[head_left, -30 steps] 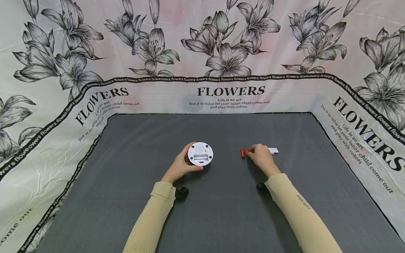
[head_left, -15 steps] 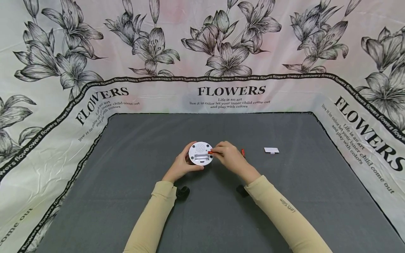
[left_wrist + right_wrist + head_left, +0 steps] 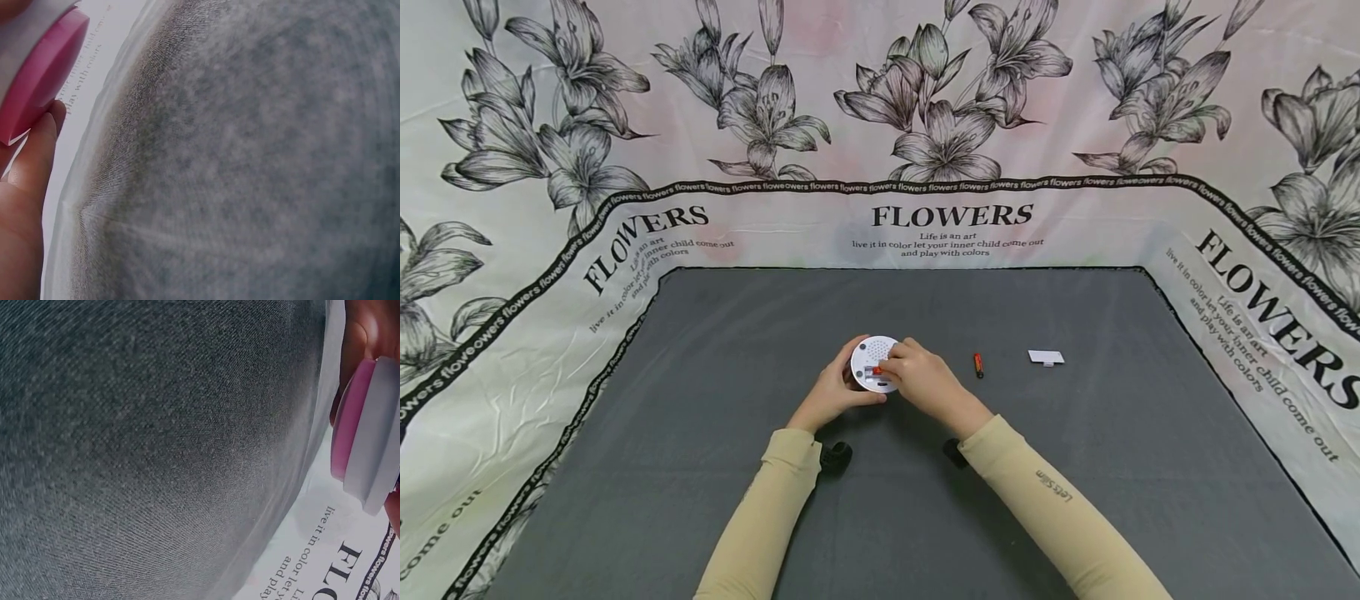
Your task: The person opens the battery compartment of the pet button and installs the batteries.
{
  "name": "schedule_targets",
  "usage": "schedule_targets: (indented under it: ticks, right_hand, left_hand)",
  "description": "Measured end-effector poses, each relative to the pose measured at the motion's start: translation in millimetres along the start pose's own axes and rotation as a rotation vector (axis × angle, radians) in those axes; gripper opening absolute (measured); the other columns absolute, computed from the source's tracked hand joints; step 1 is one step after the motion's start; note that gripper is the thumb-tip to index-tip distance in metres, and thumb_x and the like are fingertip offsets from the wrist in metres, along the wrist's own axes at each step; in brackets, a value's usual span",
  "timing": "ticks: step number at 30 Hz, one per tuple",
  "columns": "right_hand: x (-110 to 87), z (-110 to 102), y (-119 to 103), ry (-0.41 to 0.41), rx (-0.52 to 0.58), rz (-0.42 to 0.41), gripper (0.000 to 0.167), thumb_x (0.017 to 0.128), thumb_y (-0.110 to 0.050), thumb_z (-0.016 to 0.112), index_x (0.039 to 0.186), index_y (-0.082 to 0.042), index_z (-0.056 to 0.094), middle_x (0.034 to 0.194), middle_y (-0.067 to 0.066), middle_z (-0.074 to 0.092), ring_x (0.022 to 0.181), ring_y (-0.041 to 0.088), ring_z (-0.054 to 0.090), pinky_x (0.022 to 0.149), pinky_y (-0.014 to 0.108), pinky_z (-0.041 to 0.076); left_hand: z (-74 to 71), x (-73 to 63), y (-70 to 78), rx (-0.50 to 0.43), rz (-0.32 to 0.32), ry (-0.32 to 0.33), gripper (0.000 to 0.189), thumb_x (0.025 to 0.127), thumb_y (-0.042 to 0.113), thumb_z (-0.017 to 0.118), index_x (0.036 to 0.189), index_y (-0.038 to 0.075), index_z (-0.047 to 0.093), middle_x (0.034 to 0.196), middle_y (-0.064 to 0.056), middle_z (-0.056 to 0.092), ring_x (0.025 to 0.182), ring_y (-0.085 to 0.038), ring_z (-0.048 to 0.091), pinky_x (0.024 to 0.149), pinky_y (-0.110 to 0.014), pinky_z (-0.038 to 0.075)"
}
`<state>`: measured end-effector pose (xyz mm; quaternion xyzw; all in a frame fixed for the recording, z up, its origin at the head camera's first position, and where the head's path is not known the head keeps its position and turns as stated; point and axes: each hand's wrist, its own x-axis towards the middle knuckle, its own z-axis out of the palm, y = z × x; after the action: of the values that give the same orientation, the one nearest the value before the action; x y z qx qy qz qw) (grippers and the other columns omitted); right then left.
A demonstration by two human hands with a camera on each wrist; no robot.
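Observation:
My left hand (image 3: 830, 393) grips a round white device (image 3: 868, 352) by its side, with its back turned up toward the head camera. That back has a speaker grille, small dark feet and an uncovered battery compartment. In the wrist views the device shows a pink front (image 3: 53, 72) and a white body (image 3: 374, 444). My right hand (image 3: 931, 385) pinches a red battery (image 3: 877, 371) at the compartment, its fingers covering the right part of the device. Another red battery (image 3: 978, 366) with a dark end lies on the grey cloth, right of the right hand.
A white battery cover (image 3: 1046, 357) with a small tab lies on the grey cloth (image 3: 880, 517), right of the loose battery. Behind the cloth's far edge runs a white border (image 3: 775, 237) printed with flowers and lettering.
The right hand has picked up one red battery from the cloth and carried it left to the device's compartment. My left hand keeps holding the device in nearly the same place.

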<state>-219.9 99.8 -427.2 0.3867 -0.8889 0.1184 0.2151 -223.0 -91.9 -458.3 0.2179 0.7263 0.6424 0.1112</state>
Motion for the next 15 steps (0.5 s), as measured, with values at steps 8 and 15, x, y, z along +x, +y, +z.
schedule_targets:
  ticks: [8, 15]
  right_hand:
    - [0.5, 2.5, -1.8, 0.051, -0.008, -0.03, 0.011, 0.079, -0.006, 0.074, 0.09, -0.005, 0.073, 0.088, 0.007, 0.061, 0.078, 0.018, 0.051, 0.066, 0.024, 0.049]
    - [-4.5, 5.5, 6.7, 0.044, 0.199, 0.068, 0.015, 0.081, -0.011, 0.072, 0.096, -0.006, 0.073, 0.093, 0.005, 0.062, 0.086, 0.017, 0.052, 0.073, 0.029, 0.049]
  left_hand:
    - [0.3, 2.9, -7.5, 0.001, 0.015, 0.016, 0.093, 0.073, 0.007, 0.08, 0.146, 0.022, 0.025, 0.133, -0.008, 0.042, 0.107, -0.021, 0.052, 0.085, -0.036, 0.047]
    - [-0.1, 1.0, -6.5, -0.001, 0.002, 0.011, 0.093, 0.074, 0.009, 0.079, 0.147, 0.022, 0.023, 0.135, -0.009, 0.04, 0.112, -0.022, 0.05, 0.087, -0.035, 0.047]
